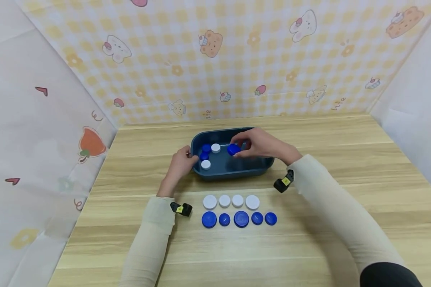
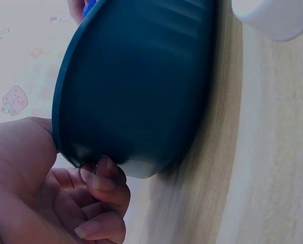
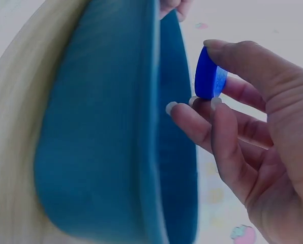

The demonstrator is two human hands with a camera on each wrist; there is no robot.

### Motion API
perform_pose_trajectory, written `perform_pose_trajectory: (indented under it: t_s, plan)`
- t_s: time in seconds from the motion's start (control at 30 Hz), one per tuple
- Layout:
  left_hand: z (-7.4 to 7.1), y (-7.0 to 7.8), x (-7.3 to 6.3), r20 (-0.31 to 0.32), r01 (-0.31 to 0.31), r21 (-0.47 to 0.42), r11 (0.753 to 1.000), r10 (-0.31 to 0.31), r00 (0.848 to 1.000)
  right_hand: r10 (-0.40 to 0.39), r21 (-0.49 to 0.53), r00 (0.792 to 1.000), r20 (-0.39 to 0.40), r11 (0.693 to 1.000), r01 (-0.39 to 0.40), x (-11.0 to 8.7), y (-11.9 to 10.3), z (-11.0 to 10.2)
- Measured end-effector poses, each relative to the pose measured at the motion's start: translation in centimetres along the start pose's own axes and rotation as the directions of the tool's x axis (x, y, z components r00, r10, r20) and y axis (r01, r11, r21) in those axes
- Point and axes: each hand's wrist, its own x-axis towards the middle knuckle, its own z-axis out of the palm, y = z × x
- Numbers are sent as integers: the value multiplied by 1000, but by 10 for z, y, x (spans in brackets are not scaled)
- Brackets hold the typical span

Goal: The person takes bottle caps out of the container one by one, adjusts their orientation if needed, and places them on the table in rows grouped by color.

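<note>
My right hand (image 1: 260,144) pinches a blue bottle cap (image 1: 233,150) between thumb and fingertips, above the inside of a dark teal bin (image 1: 233,174). In the right wrist view the blue cap (image 3: 206,76) is tilted on edge, beyond the bin's near rim (image 3: 152,127). At the bin's left end my left hand (image 1: 180,164) grips the rim, its fingers curled against the outer wall in the left wrist view. Inside the bin, near its left end, lie a white cap (image 1: 215,148), another white cap (image 1: 206,164) and two blue caps (image 1: 206,148).
In front of the bin, a row of several white caps (image 1: 238,201) lies on the wooden table (image 1: 136,223). Nearer to me is a row of several blue caps (image 1: 241,219) of mixed sizes. A yellow checked cloth (image 1: 237,71) hangs behind, with white sheets (image 1: 46,131) at the sides.
</note>
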Motion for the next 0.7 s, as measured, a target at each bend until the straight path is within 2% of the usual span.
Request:
perform_pose_trajectory:
  t_s: [0.17,0.37,0.5,0.7]
  plan:
    - [2,-3,2,-15,-12,12,1000,12,1000,-8,-19,999,-31,1000,8,-23,-5,-11]
    - [4,-5,2,-18,-1,2,1000,1,1000,-70,-50,996,-60,996,67,-54,-10,-13]
    - [5,-5,3,-16,-6,6,1000,6,1000,-74,-53,997,-26,996,72,-78,-15,-10]
    - [4,-8,7,-23,-13,12,1000,13,1000,-30,-98,998,48,995,35,-111,-14,2]
